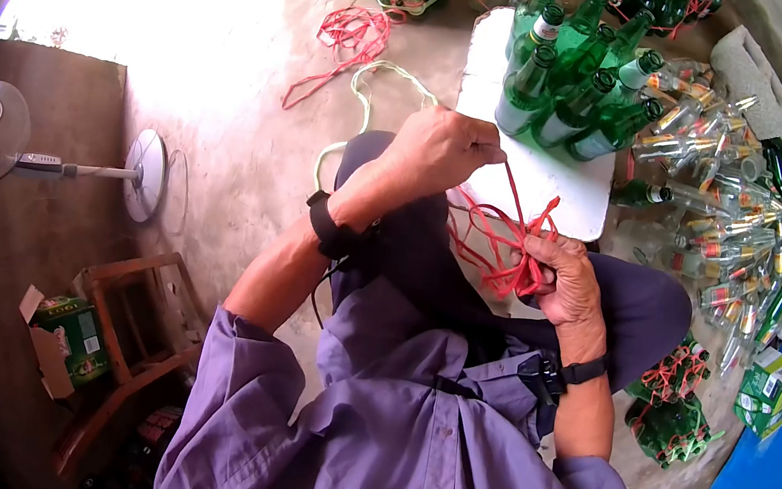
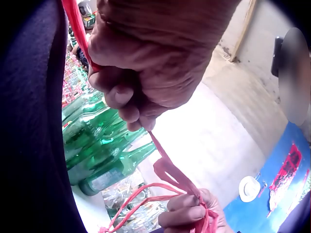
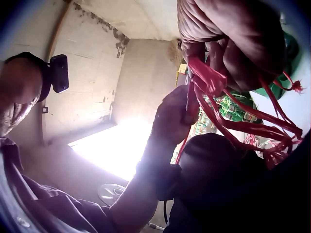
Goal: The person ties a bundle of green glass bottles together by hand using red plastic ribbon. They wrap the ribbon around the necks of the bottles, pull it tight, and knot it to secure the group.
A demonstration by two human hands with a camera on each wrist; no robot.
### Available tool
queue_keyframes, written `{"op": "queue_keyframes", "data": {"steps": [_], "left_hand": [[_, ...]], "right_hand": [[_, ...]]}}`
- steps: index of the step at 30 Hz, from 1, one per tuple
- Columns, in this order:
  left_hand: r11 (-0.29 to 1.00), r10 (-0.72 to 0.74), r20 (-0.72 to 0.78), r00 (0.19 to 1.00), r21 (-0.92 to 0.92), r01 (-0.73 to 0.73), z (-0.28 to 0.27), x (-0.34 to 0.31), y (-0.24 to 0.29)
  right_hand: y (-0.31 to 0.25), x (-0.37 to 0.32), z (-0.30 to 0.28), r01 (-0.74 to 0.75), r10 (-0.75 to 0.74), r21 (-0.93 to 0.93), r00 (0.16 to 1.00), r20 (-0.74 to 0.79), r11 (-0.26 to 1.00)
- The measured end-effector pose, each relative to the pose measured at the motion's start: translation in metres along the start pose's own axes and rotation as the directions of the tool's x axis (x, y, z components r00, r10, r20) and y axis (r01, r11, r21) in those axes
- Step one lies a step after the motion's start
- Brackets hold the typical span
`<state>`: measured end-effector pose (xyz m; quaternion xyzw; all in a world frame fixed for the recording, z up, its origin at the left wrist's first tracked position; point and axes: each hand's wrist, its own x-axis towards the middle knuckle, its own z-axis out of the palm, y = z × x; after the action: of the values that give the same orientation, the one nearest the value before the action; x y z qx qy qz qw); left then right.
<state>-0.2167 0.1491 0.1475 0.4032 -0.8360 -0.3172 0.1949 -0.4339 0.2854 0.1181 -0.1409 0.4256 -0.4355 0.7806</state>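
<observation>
My left hand [image 1: 440,151] grips one end of a red plastic string, fingers curled tight around it, above my knee. From that fist the string runs taut down to my right hand [image 1: 565,283], which pinches a looped, tangled bundle of the same red string [image 1: 501,251]. In the left wrist view the string [image 2: 163,153] stretches between both hands. Several loops [image 3: 252,126] hang out from under the right hand's fingers in the right wrist view. Just beyond the hands, green glass bottles [image 1: 577,80] stand grouped on a white board [image 1: 570,195].
A heap of clear bottles [image 1: 719,213] lies to the right, with a concrete block [image 1: 751,81] at its far end. Loose red string [image 1: 354,32] and pale string [image 1: 364,89] lie on the floor ahead. A fan [image 1: 143,175] and a wooden frame [image 1: 144,309] are at left.
</observation>
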Motion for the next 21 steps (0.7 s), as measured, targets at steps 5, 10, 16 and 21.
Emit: {"op": "queue_keyframes", "data": {"steps": [5, 10, 16, 21], "left_hand": [[0.982, -0.154, -0.087, 0.984, -0.127, 0.143, -0.013, -0.001, -0.011], [0.955, -0.245, -0.158, 0.956, -0.21, 0.21, -0.024, -0.004, -0.025], [0.877, -0.4, -0.169, 0.901, -0.355, 0.323, -0.05, -0.01, -0.043], [0.866, -0.452, -0.241, 0.859, -0.348, 0.358, -0.061, -0.019, -0.046]], "right_hand": [[-0.001, -0.003, 0.002, 0.022, -0.022, 0.0, 0.998, -0.053, 1.0], [0.003, -0.004, 0.003, 0.029, -0.029, -0.045, 1.0, 0.01, 0.999], [0.004, -0.007, 0.008, -0.033, 0.042, -0.171, 0.998, 0.046, 0.985], [0.008, -0.002, 0.009, -0.037, 0.062, -0.248, 0.994, 0.093, 0.968]]}}
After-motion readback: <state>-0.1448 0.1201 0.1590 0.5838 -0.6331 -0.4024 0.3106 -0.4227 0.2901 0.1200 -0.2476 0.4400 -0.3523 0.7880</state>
